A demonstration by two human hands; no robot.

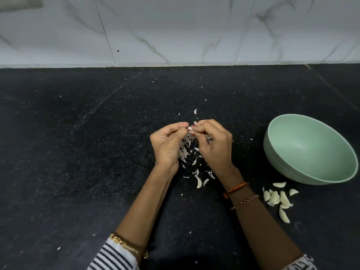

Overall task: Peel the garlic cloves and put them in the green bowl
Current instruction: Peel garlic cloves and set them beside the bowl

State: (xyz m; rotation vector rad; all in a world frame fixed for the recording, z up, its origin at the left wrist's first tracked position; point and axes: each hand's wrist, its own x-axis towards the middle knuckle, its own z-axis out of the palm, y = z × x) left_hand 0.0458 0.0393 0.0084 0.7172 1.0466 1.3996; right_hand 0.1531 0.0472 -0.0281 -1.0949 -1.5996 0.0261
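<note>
**A:** Where's the clove being worked on?

**B:** Well to the left of the green bowl (309, 149), held above the black worktop (78, 152). The left hand (167, 145) and right hand (212, 145) meet over it; the fingers of both are curled in and pinching a single garlic clove (190, 128) between their tips. It looks as if a strip of skin is being pulled off, though the clove is mostly hidden, so I can't be sure how much skin is left.

**B:** Below the hands lies a scatter of papery peels (185, 151). A heap of garlic cloves (277, 199) sits on the worktop just in front of the bowl, and the bowl itself appears empty.

**A:** What could go wrong?

**B:** I'd judge the clove could slip from so small a pinch and drop among the peels. Loose skin may also cling to the fingers and ride into the bowl. And a stray forearm could sweep the waiting heap off the worktop's near edge.
</note>
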